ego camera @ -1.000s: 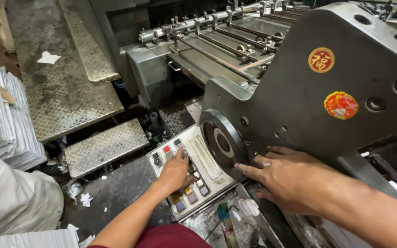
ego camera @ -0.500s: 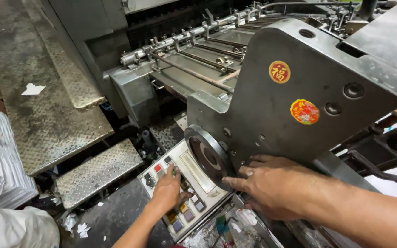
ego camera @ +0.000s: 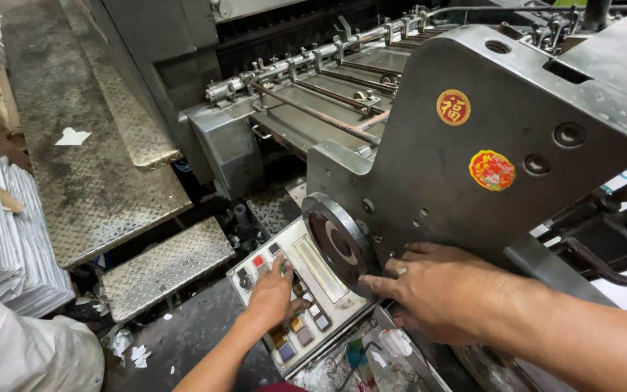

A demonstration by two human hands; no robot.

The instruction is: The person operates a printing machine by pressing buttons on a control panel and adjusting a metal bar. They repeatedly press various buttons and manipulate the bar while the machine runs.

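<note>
My left hand point(ego camera: 271, 296) rests on a slanted control panel point(ego camera: 312, 270) with coloured buttons, its fingers touching the buttons near the panel's upper left. My right hand point(ego camera: 440, 290) lies flat against the grey metal side plate point(ego camera: 473, 189) of a printing machine, fingertips next to a round dark handwheel point(ego camera: 337, 243). Neither hand grips anything. Two round stickers point(ego camera: 453, 107), red and yellow, are stuck on the side plate.
Rollers and bars point(ego camera: 313, 80) run across the machine's top. Diamond-plate steps point(ego camera: 165, 265) and a walkway point(ego camera: 88, 160) lie to the left. Stacked white sheets point(ego camera: 23, 239) stand at far left, a white sack point(ego camera: 23, 352) below them. Paper scraps litter the dark floor point(ego camera: 175, 348).
The camera has shifted, so the machine sits lower and more central in view. My left hand stays on the button panel and my right hand stays on the side plate by the handwheel.
</note>
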